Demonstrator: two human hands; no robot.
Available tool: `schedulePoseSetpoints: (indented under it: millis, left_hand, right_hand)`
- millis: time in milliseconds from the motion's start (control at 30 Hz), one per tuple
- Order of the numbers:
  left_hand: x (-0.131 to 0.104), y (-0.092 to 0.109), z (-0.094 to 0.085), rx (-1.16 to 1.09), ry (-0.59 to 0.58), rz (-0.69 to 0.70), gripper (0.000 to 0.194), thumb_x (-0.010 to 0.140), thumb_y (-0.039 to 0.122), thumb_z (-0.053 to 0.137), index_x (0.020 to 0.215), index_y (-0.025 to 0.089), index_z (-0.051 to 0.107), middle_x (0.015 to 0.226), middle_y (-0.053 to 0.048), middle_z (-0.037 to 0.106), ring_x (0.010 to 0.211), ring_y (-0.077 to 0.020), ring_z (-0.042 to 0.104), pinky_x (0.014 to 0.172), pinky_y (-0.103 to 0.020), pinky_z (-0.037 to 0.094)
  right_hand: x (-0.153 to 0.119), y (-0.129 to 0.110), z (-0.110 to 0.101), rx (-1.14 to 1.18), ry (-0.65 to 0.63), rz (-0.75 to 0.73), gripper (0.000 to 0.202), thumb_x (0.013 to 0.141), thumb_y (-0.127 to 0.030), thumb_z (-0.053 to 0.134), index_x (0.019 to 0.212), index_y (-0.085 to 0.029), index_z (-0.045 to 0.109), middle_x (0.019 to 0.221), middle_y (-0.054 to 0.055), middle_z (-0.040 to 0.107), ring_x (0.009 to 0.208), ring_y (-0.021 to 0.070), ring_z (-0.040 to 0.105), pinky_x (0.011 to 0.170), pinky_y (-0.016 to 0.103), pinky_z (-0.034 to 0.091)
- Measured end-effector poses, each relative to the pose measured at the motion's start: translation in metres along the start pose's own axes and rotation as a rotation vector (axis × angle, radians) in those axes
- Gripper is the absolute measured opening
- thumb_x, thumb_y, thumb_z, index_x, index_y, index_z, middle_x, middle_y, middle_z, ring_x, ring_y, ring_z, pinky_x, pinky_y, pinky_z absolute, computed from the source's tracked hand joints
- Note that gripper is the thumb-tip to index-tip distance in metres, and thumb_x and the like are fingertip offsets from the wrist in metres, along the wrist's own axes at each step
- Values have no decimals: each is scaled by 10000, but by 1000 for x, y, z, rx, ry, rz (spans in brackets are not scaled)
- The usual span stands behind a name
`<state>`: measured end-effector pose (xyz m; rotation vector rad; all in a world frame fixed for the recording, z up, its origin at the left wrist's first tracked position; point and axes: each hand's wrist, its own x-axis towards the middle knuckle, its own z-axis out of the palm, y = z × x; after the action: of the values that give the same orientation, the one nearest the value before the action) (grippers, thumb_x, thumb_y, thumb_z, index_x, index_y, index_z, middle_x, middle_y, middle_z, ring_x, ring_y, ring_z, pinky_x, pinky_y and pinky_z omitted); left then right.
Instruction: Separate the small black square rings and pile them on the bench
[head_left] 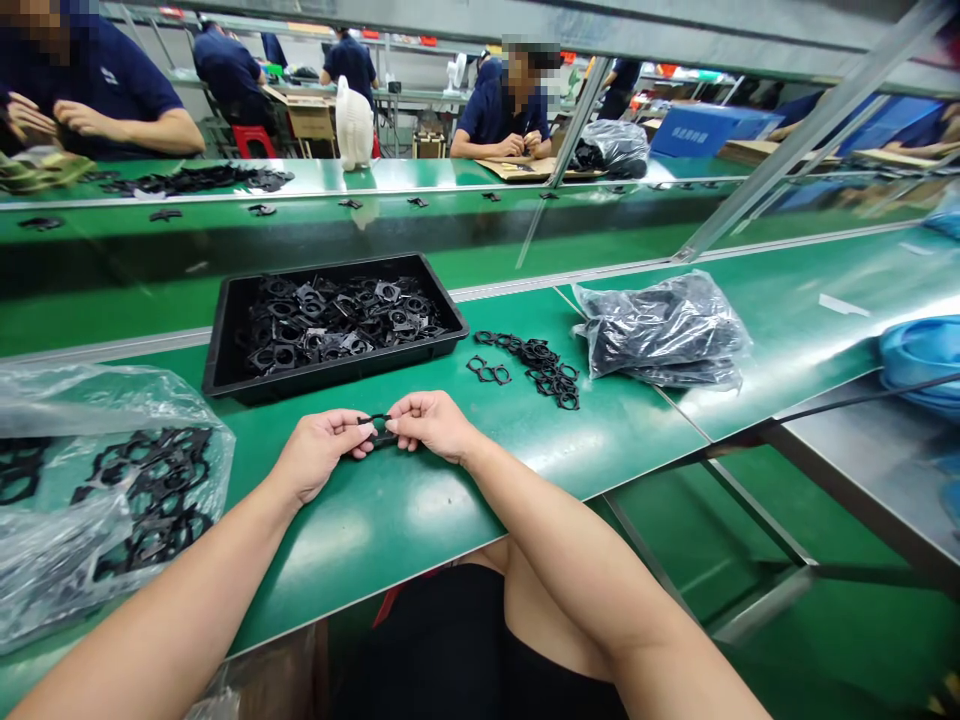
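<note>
Between my two hands, just above the green table (442,505), is a small black ring-shaped plastic part (380,434). My left hand (324,447) pinches its left side, and my right hand (429,425) pinches its right side. Whether it is one piece or two fitted together is too small to tell. Beyond my hands stands a black tray (337,365) heaped with black plastic parts (330,318). To the right of the tray lies a loose pile of black double-ring parts (536,358), with a few more rings beside it.
An open clear bag (56,400) of black parts lies at the left. A filled clear bag (664,330) sits right of the ring pile. Behind runs a green conveyor belt (450,240) carrying spaced black pieces. A metal post (810,130) slants at the right; co-workers sit across.
</note>
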<state>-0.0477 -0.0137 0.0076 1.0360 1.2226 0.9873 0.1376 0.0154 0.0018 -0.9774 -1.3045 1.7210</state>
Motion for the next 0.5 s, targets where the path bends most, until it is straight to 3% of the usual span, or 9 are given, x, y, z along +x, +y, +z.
schedulePoseSetpoints:
  millis: [333,500]
  left_hand:
    - [-2,2,5,64,1,17,363,556,367,812,794,128,678,594,1,612,541,-120,559,550,-256,461]
    - [2,-7,3,11,142,124,417,672,486,717,871,124,659,711,-36,655,594,-128,587,590,-271,485]
  right_hand:
    - [-2,-1,-4,-34,-2,15,331,562,-354,807,717,-122,629,505,-31,601,423,73,547,391,165,425]
    - [4,-18,-17,-111,-43,223,276,551,-269,811,661,-114,611,499,-7,611,416,80,552,371,158,425]
